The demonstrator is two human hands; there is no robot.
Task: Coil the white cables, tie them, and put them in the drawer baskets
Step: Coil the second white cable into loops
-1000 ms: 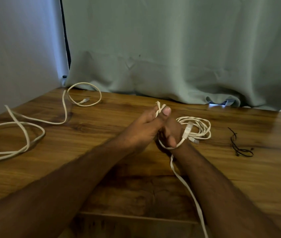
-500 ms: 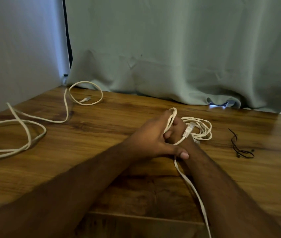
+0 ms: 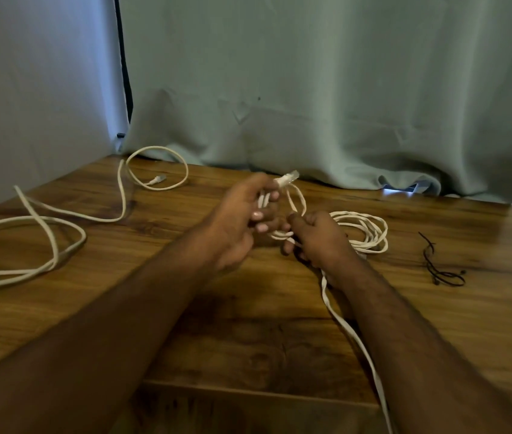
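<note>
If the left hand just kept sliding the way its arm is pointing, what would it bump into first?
Most likely the looped white cable it holds, with the plug end just past the left hand. Beyond that comes the green curtain at the table's back edge, though depth is hard to judge.

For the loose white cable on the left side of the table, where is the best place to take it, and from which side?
Probably at the plug end of the loose white cable. It lies free inside the far loop, touching nothing else. Come from above with the left hand and pinch just behind the plug, so coiling starts from a free end.
</note>
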